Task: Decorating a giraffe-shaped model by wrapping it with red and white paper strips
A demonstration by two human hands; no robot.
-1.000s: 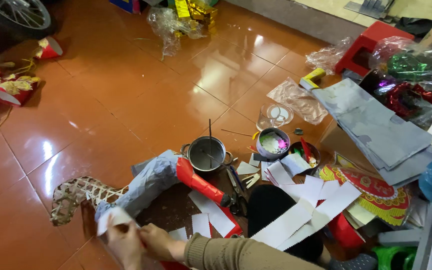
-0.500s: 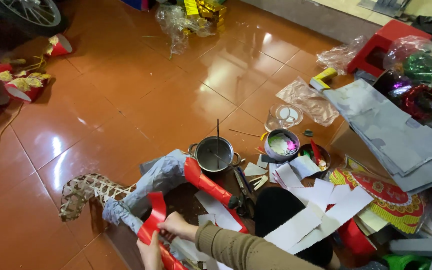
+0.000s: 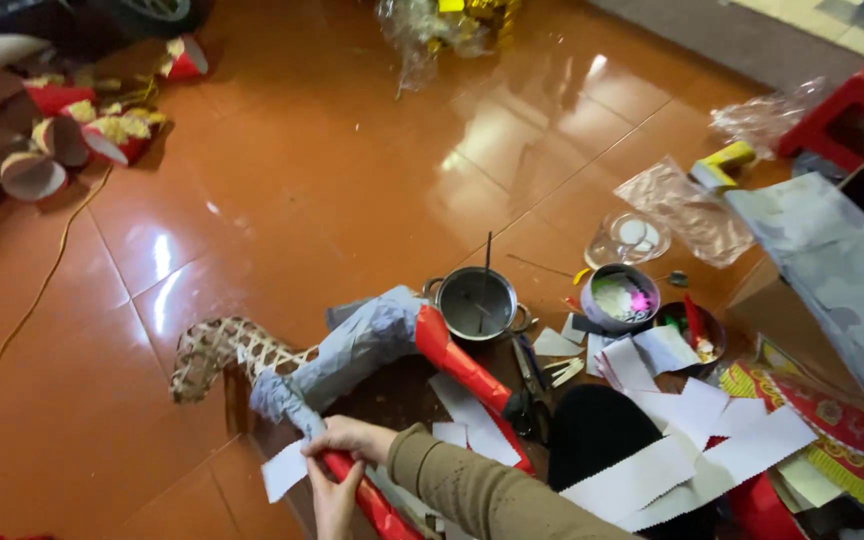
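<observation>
Red shiny paper (image 3: 352, 490) is lying along the bottom part of a curved frame, low in the middle of the picture. The person's right hand (image 3: 352, 437), the one with the olive green sleeve (image 3: 472, 490), is resting on top of this red strip with its fingers curled down and pressing on it. The left hand (image 3: 335, 500) is coming up from the bottom edge, and its fingers are closing on the same strip from below. So both hands are pinching the red paper against the frame.

The frame (image 3: 220, 345) is made of woven bamboo, and its bare tip is sticking out to the left. Grey paper (image 3: 352, 345) is covering the middle part. Another red piece (image 3: 457, 360) is running down to the right. A small white paper scrap (image 3: 284, 470) is lying just beside the hands.

To do this bit well, I think the person should be keeping the strip flat and tight, smoothing it slowly so no bumps stay under it, and holding it down until it sticks.

Near the middle, a little metal pot (image 3: 477, 300) with a stick in it is sitting on the orange tile floor (image 3: 282, 180). Scissors (image 3: 532, 375) are lying just to its lower right. White paper strips (image 3: 692, 430) are piling up at the lower right.
</observation>
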